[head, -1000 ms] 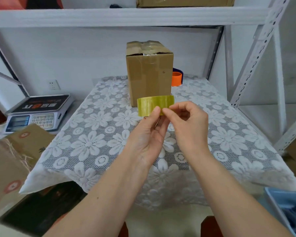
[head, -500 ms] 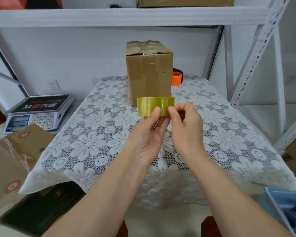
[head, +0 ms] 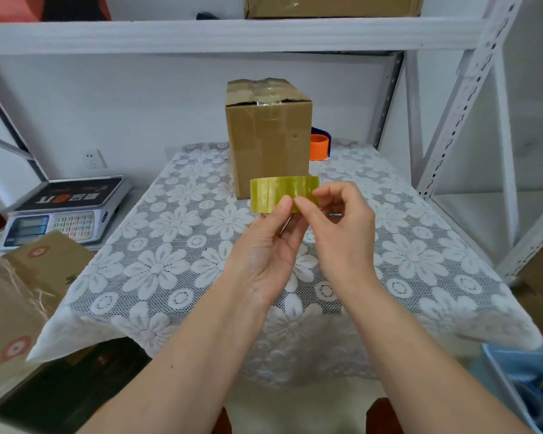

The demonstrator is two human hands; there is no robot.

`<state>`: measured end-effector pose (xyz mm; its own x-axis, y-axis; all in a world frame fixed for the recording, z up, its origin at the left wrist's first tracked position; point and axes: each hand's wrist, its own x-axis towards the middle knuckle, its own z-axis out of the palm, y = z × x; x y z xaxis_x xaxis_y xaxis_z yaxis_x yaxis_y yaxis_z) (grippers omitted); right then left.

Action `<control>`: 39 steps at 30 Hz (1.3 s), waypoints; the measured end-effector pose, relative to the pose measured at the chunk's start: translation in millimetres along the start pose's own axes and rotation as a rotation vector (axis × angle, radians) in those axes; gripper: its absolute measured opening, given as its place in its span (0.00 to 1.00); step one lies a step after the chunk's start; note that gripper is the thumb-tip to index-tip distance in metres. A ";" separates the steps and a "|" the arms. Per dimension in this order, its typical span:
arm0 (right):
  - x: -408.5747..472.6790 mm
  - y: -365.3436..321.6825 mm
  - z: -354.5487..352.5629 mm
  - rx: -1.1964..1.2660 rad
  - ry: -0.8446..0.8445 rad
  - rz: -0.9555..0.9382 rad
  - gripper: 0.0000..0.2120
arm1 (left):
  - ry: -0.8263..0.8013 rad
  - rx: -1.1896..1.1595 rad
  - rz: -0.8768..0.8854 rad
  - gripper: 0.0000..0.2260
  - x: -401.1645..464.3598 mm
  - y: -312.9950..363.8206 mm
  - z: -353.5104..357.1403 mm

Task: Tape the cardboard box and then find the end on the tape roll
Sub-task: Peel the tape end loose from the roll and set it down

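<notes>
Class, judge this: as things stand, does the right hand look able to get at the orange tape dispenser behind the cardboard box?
Probably yes. The orange tape dispenser shows past the cardboard box on its right, nothing before it, but the right hand is busy at the tape roll.

Orange dispenser [head: 319, 147] half hidden behind the cardboard box [head: 268, 139] — tape end indiscernible.

Tape roll: your left hand [head: 265, 245] holds the yellowish tape roll [head: 282, 192] from below, above the bench [head: 157, 270].
Right hand: your right hand [head: 342, 233] pinches the roll's near edge with thumb and forefinger.
Box: the cardboard box [head: 268, 142] stands upright behind the roll, its top taped.
Scale: a scale [head: 66, 211] sits left of the bench.
</notes>
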<state>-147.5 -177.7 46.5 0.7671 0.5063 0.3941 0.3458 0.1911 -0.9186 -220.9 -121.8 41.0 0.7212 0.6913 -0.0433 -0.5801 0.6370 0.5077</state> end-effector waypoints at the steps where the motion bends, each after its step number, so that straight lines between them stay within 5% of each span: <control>1: 0.7 0.4 -0.5 -0.008 0.000 -0.005 0.09 | 0.003 0.007 0.002 0.13 0.4 -0.1 -0.4; 6: 2.7 2.1 -4.0 -0.065 0.000 -0.024 0.03 | 0.005 0.028 -0.006 0.18 -0.2 -0.4 -0.6; 18: -2.4 8.6 3.6 -0.144 0.009 -0.106 0.05 | 0.075 0.029 -0.051 0.07 -4.2 3.7 2.5; 30: -3.1 2.5 1.4 0.108 -0.004 0.106 0.05 | 0.075 -0.067 -0.040 0.05 -6.9 6.2 4.8; 39: 3.3 1.5 -2.3 0.340 -0.068 0.239 0.08 | 0.025 0.142 0.081 0.04 -3.0 8.0 4.5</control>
<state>-143.2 -177.7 46.5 0.7625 0.6225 0.1765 -0.0446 0.3226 -0.9455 -226.1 -120.3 49.0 0.6638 0.7478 -0.0174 -0.5752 0.5252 0.6271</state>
